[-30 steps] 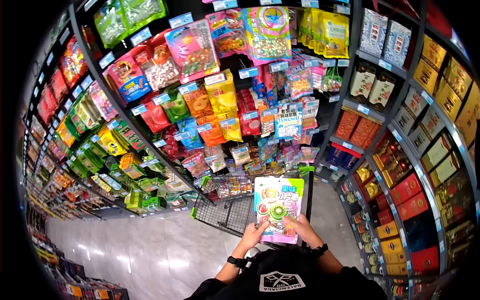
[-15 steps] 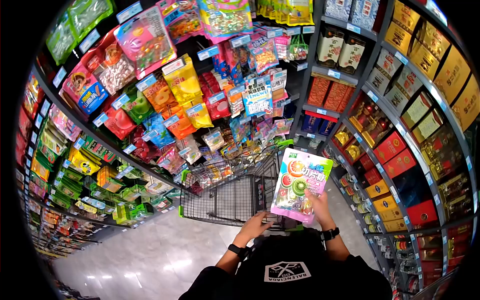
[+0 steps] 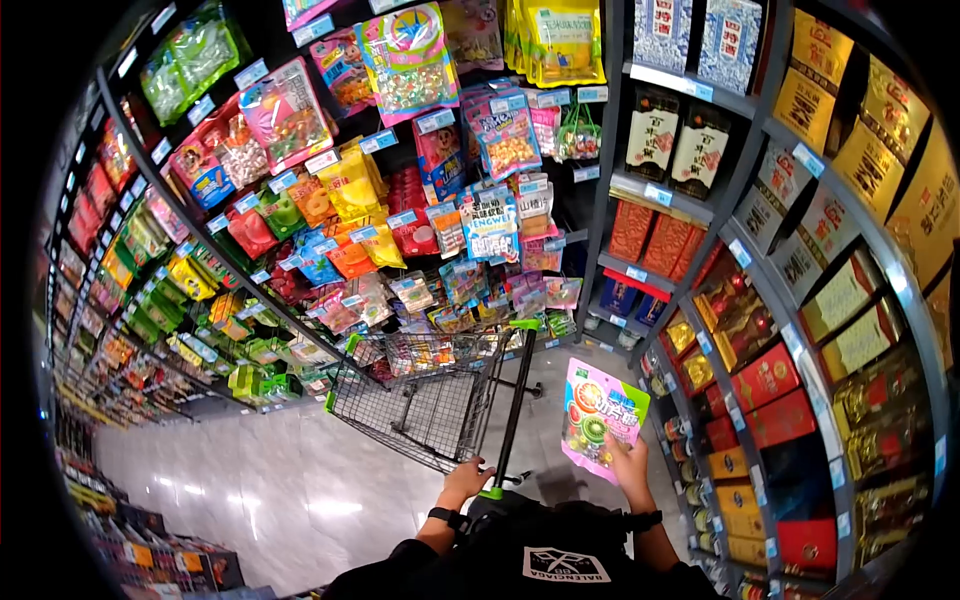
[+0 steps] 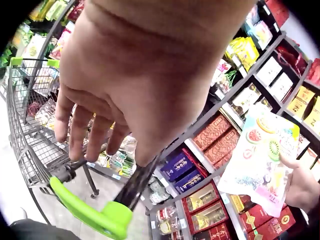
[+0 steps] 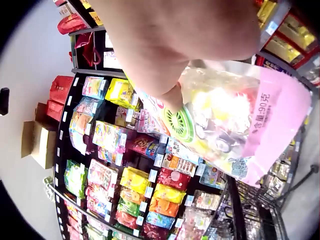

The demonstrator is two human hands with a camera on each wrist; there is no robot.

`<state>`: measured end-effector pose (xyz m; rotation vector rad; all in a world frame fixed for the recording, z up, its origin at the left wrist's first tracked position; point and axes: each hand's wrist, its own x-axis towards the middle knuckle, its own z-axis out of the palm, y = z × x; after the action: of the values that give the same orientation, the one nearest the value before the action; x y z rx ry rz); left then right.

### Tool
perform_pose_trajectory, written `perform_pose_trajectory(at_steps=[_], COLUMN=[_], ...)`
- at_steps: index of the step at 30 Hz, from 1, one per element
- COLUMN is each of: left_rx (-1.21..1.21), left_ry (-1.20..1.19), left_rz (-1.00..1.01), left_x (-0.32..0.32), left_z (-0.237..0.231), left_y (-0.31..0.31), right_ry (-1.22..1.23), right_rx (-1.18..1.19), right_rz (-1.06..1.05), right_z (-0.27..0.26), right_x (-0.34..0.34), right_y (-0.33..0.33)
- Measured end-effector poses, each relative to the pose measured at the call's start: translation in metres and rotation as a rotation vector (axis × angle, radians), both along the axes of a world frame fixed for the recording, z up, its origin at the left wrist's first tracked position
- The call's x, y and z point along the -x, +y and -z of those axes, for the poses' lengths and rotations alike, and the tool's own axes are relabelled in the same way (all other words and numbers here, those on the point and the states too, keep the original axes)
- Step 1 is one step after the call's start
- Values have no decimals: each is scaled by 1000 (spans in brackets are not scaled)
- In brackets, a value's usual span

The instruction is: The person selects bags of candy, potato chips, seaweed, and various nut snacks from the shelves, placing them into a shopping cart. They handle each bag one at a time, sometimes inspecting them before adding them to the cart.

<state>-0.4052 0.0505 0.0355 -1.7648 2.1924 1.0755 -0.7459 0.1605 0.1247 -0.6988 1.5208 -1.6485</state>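
Note:
My right hand (image 3: 628,465) pinches a pink-and-green bag of fruit candy (image 3: 600,425) by its lower right edge, thumb over the front. The bag is tilted, and its clear lower part shows wrapped sweets in the right wrist view. My left hand (image 3: 464,482) is beside the near end of the cart's black handle bar (image 3: 515,410). In the left wrist view its fingers (image 4: 80,135) hang loosely extended with nothing in them, above the bar's green end piece (image 4: 117,220). The wire shopping cart (image 3: 405,410) stands ahead of me, to the left of the bag.
Racks of hanging candy bags (image 3: 365,200) stand ahead and to the left. On the right, shelves hold boxed bottles (image 3: 700,155), red gift boxes (image 3: 765,385) and gold boxes (image 3: 880,150). Grey tiled floor (image 3: 270,490) lies behind the cart on the left.
Both hands held the bag a second ago; my left hand let go and moved left to the cart handle. The right hand carried the bag rightward. The cart turned and shifted left.

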Motion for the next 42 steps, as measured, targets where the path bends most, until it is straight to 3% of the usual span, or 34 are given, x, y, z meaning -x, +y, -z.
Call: perform_pose_trajectory(at_steps=[2, 6, 8, 12, 17, 21, 24, 26, 27, 29, 30, 32, 34, 36, 40, 42], left_rx=[-95, -41, -45, -56, -51, -46, 49, 268, 251, 535, 522, 518, 516, 518, 520, 493], left_ry=[101, -111, -168, -167, -256, -284, -107, 107, 114, 334, 336, 596, 621, 626, 610, 596], left_rz=[-13, -11, -7, -74, -64, -115, -142, -327, -343, -393, -406, -441, -430, -408, -479, -530], left_x=[18, 53, 58, 81, 111, 133, 144, 167, 175, 186, 191, 199, 202, 200, 199, 196], left_z=[7, -18, -5, -25, 4, 7, 13, -23, -34, -48, -54, -63, -67, -75, -85, -91], left_y=[5, 12, 7, -4, -25, -50, -88, -115, -131, -165, -182, -212, -237, -254, -275, -279], right_ry=[10, 39, 88, -63, -64, -4, 77, 97, 85, 79, 75, 158, 242, 97, 189, 99], right_rx=[-20, 78, -36, 59, 36, 5, 19, 44, 39, 27, -4, -28, -44, -56, -21, 22], right_rz=[-22, 39, 163, 197, 127, -33, -124, -166, -191, -237, -305, -363, -429, -482, -598, -662], right_z=[-3, -11, -7, -2, -15, 8, 17, -5, -7, -27, -16, -2, 7, -1, 19, 29], right_x=[32, 81, 99, 111, 120, 145, 160, 159, 161, 156, 163, 166, 163, 146, 123, 108], right_y=[11, 15, 15, -2, -37, -79, -130, -175, -196, -241, -265, -313, -360, -403, -487, -523])
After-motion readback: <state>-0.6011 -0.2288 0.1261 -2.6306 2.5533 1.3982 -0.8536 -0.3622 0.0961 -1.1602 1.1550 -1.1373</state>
